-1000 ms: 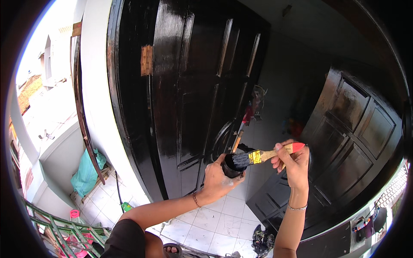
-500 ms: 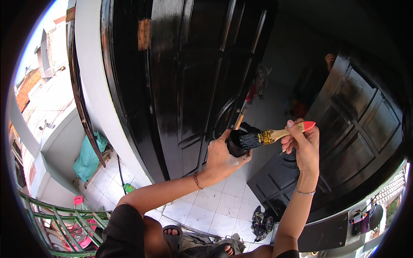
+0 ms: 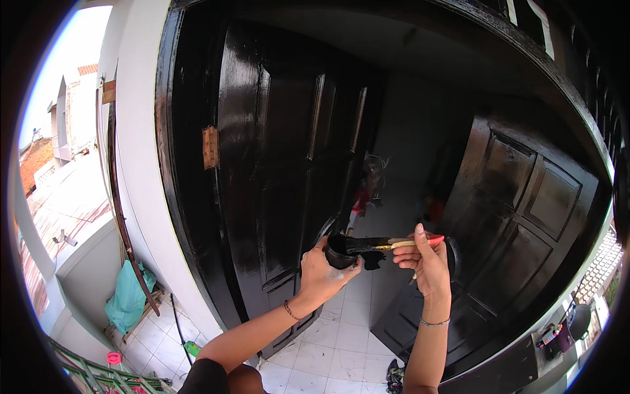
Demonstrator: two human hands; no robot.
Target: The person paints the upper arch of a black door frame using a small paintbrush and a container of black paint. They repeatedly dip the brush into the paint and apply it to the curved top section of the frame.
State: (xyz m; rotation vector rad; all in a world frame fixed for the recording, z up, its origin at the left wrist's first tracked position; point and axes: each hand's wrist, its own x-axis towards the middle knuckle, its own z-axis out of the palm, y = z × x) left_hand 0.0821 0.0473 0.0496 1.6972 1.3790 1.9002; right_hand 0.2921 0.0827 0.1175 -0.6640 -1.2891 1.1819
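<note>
My left hand (image 3: 323, 274) is wrapped round a small black paint cup (image 3: 337, 260). In my right hand (image 3: 428, 266) is a paintbrush (image 3: 401, 243), pinched by its pale wooden handle near the red end. The brush lies nearly level and edge-on, its black, paint-coated bristles at the cup's rim. Beyond my left hand stands a glossy black panelled door (image 3: 282, 131), which looks wet in places. A bare wood-coloured patch (image 3: 210, 148) shows at its hinge side.
A second black door leaf (image 3: 518, 190) stands at the right. White floor tiles (image 3: 308, 358) lie below. At left are a white wall edge (image 3: 141, 131), a teal bag (image 3: 130, 299) and a green metal railing (image 3: 92, 371). Dark cloth (image 3: 395, 375) lies on the floor.
My view has tilted upward, showing more of the doorway top. The brush has turned from flat to edge-on, still at the cup. Another person's hand at the right door no longer shows.
</note>
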